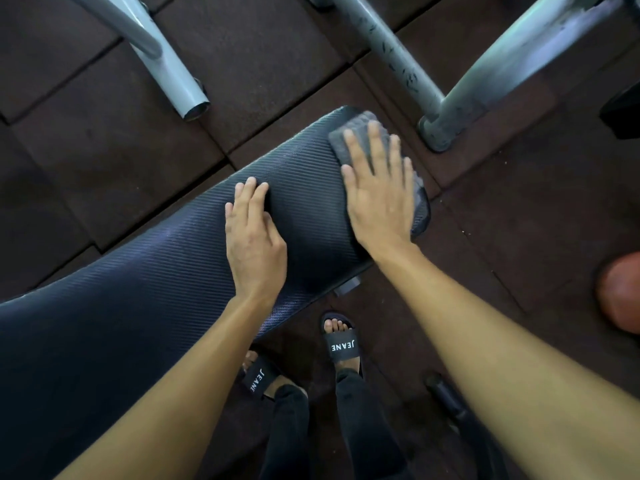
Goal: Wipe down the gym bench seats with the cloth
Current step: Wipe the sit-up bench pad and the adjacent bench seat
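Dark rubber floor tiles lie under grey metal frame tubes. The ribbed black bench seat, cut off at lower left, runs toward upper right. The left hand rests flat on it, fingers straight. At the seat's far end the right hand, fingers spread, presses the grey cloth. A reddish round thing is cropped at right.

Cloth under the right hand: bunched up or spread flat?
Spread flat: the cloth lies on the bench seat under the right hand, fingers straight, its edges showing around them.
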